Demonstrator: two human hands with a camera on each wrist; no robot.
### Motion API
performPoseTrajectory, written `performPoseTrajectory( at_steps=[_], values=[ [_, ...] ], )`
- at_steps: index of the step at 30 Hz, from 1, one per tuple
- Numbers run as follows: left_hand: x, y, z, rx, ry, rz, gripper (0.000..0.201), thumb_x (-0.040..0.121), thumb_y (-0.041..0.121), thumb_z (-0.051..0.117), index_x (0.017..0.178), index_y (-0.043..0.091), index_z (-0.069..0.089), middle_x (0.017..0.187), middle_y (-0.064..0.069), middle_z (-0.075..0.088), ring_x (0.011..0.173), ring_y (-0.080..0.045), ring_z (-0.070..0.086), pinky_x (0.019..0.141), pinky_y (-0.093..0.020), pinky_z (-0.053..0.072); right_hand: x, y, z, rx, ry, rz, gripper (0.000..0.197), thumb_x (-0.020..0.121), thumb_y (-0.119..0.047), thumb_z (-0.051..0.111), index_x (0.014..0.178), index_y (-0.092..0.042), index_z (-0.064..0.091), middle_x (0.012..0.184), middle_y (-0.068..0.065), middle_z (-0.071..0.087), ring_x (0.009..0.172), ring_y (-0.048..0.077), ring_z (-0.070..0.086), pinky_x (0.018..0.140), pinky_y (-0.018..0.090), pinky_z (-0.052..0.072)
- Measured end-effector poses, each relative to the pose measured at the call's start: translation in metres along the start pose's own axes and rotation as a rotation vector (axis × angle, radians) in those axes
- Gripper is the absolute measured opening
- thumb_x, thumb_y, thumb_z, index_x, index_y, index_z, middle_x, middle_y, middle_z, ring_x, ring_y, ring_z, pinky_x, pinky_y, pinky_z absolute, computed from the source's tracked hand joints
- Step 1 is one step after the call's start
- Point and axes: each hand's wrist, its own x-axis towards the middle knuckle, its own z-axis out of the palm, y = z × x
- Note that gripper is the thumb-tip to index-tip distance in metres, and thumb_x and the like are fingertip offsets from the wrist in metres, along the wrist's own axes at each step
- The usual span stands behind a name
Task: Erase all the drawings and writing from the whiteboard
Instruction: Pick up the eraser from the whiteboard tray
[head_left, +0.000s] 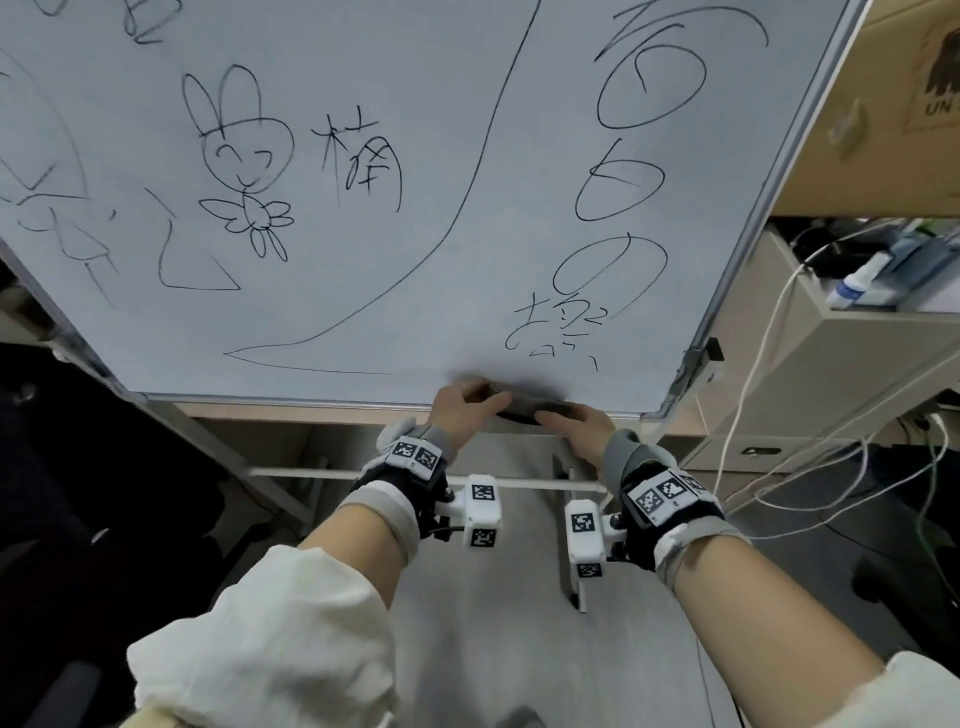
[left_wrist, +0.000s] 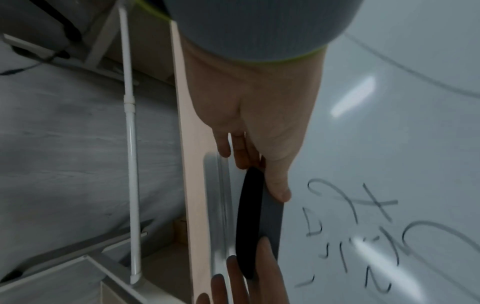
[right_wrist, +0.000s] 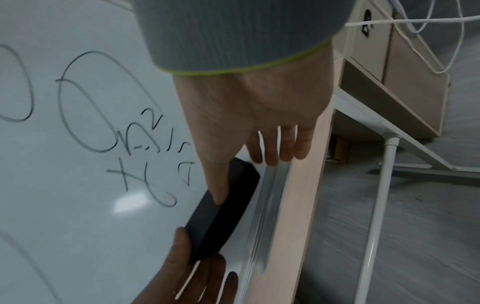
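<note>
The whiteboard (head_left: 363, 291) fills the upper head view, covered in black marker: a rabbit drawing (head_left: 244, 156), a long curved line (head_left: 470, 208), large characters (head_left: 623, 182) and small writing (head_left: 561, 332) near the bottom right. A dark eraser (head_left: 524, 404) lies flat against the board's bottom edge. My left hand (head_left: 467, 402) pinches its left end, thumb on the board side. My right hand (head_left: 574, 422) holds its right end. In the left wrist view my thumb (left_wrist: 279, 185) lies on the eraser (left_wrist: 257, 222); in the right wrist view the thumb (right_wrist: 215, 185) presses the eraser (right_wrist: 223, 209).
An aluminium frame (head_left: 311, 401) and a pale wooden ledge (head_left: 291, 413) run under the board. A white stand bar (head_left: 311, 474) crosses below my wrists. At right stand a desk with white cables (head_left: 753, 364), a bottle (head_left: 857, 283) and a cardboard box (head_left: 909, 104).
</note>
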Motion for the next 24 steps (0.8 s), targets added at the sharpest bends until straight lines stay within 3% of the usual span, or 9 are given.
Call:
performPoseTrajectory(
  at_steps=[3,7,9,12,16,18,22,24],
  values=[
    [-0.011,0.005,-0.037,-0.084,0.061,0.009,0.027,0.090,0.025,0.072,0.113,0.010,0.074,0.109,-0.005,0.074,0.100,-0.013,0.063,0.084,-0.020,0.042,-0.017,-0.027,0.029,-0.006,-0.106,-0.061,0.036,0.087,-0.037,0.070,0.118,-0.020,0.064,0.101,-0.004,0.066,0.092,0.010,0.058,0.086,0.029,0.044],
    [-0.024,0.015,-0.081,-0.164,0.083,0.035,0.027,0.096,0.020,0.066,0.120,0.010,0.070,0.108,-0.001,0.071,0.101,-0.010,0.062,0.091,-0.022,0.042,-0.023,-0.064,0.067,-0.020,-0.135,-0.156,0.056,0.082,-0.030,0.076,0.132,-0.013,0.057,0.123,0.000,0.062,0.114,0.017,0.057,0.102,0.034,0.044],
    [-0.032,0.018,-0.118,-0.196,0.114,0.053,0.024,0.097,0.022,0.064,0.118,0.013,0.070,0.103,0.001,0.072,0.095,-0.008,0.062,0.088,-0.022,0.043,-0.032,-0.091,0.099,-0.033,-0.183,-0.192,0.057,0.081,-0.027,0.077,0.132,-0.012,0.057,0.125,0.001,0.062,0.114,0.016,0.058,0.105,0.034,0.043],
    [-0.040,0.018,-0.178,-0.257,0.141,0.079,0.021,0.099,0.024,0.061,0.112,0.011,0.071,0.090,0.001,0.069,0.083,-0.008,0.058,0.078,-0.022,0.040,-0.045,-0.129,0.155,-0.057,-0.265,-0.255,0.052,0.079,-0.028,0.080,0.125,-0.010,0.065,0.114,0.006,0.070,0.103,0.018,0.067,0.100,0.033,0.049],
    [-0.047,0.018,-0.255,-0.337,0.207,0.138,0.021,0.096,0.029,0.065,0.112,0.018,0.071,0.099,0.002,0.071,0.088,-0.010,0.059,0.082,-0.024,0.044,-0.060,-0.170,0.225,-0.048,-0.275,-0.320,0.054,0.072,-0.033,0.084,0.120,-0.013,0.068,0.108,0.003,0.073,0.101,0.016,0.068,0.100,0.038,0.050],
    [-0.051,0.020,-0.296,-0.375,0.277,0.188,0.030,0.094,0.032,0.067,0.120,0.015,0.068,0.105,0.001,0.072,0.091,-0.009,0.064,0.082,-0.021,0.048,-0.067,-0.192,0.260,-0.031,-0.272,-0.369,0.052,0.072,-0.031,0.084,0.119,-0.014,0.068,0.109,0.000,0.072,0.103,0.015,0.067,0.100,0.036,0.049],
    [-0.045,0.031,-0.381,-0.519,0.505,0.235,0.023,0.095,0.033,0.063,0.104,0.014,0.070,0.099,-0.006,0.074,0.078,-0.014,0.067,0.079,-0.026,0.050,-0.080,-0.239,0.320,0.038,-0.215,-0.463,0.047,0.076,-0.017,0.081,0.120,-0.016,0.066,0.109,-0.001,0.070,0.101,0.013,0.065,0.092,0.025,0.050],
    [-0.038,0.041,-0.417,-0.524,0.613,0.256,0.025,0.093,0.030,0.062,0.105,0.010,0.069,0.095,-0.005,0.071,0.079,-0.015,0.064,0.081,-0.028,0.047,-0.085,-0.265,0.342,0.075,-0.157,-0.516,0.047,0.076,-0.016,0.081,0.120,-0.014,0.066,0.109,-0.001,0.070,0.098,0.010,0.065,0.087,0.019,0.049]
  ],
)
